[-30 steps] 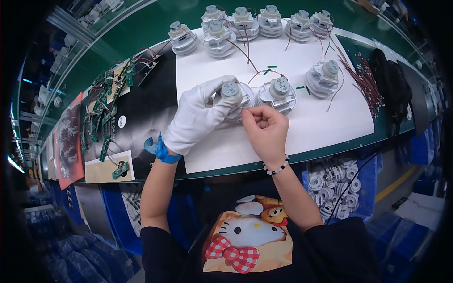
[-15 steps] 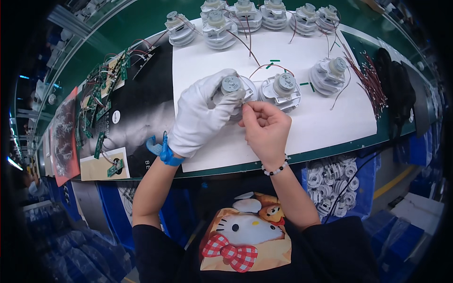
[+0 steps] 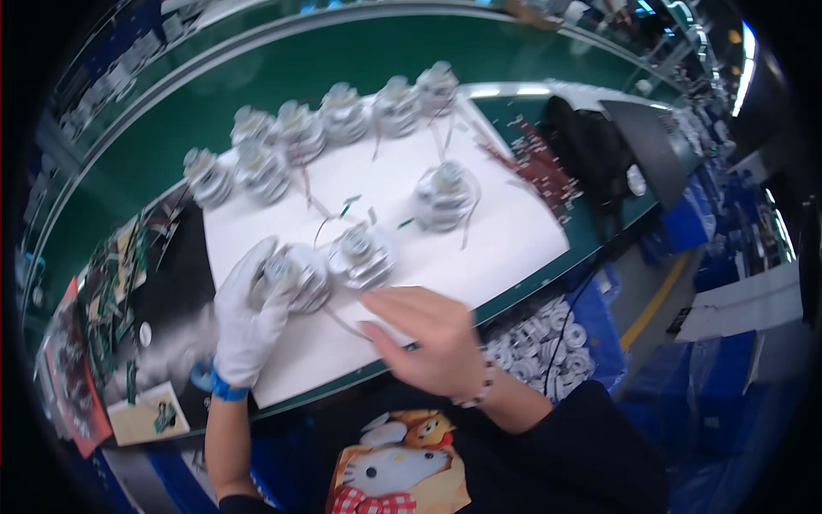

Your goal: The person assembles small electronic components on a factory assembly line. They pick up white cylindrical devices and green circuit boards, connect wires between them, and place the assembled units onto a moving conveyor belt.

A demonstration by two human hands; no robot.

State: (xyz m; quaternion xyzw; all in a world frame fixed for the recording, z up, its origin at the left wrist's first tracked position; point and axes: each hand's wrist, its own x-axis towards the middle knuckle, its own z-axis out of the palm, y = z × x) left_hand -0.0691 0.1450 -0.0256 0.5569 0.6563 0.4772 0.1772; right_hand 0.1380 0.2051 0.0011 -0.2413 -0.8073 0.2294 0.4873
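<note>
My left hand (image 3: 248, 313), in a white glove with a blue wrist strap, is closed around a white round housing with a grey motor (image 3: 306, 278) on top, at the near left of the white sheet. A thin wire (image 3: 344, 322) runs from this motor unit toward my right hand (image 3: 428, 336). That hand is bare, blurred by motion, with thumb and fingers apart near the sheet's front edge. Whether the wire touches the thumb, I cannot tell. A second motor unit (image 3: 363, 255) stands beside the held one; a third motor unit (image 3: 445, 197) stands farther right.
Several more motor units (image 3: 300, 133) line the far edge of the white sheet (image 3: 505, 231). Bundled wires (image 3: 548, 171) and a black object (image 3: 586, 146) lie at the right. Green circuit boards (image 3: 103, 300) are at the left. A blue bin (image 3: 604, 330) holds white rings below the table edge.
The view has swung, shifting the table leftward and tilting it. My right hand has drawn away from the motor unit toward the near right, its fingers spreading. My left hand keeps its hold.
</note>
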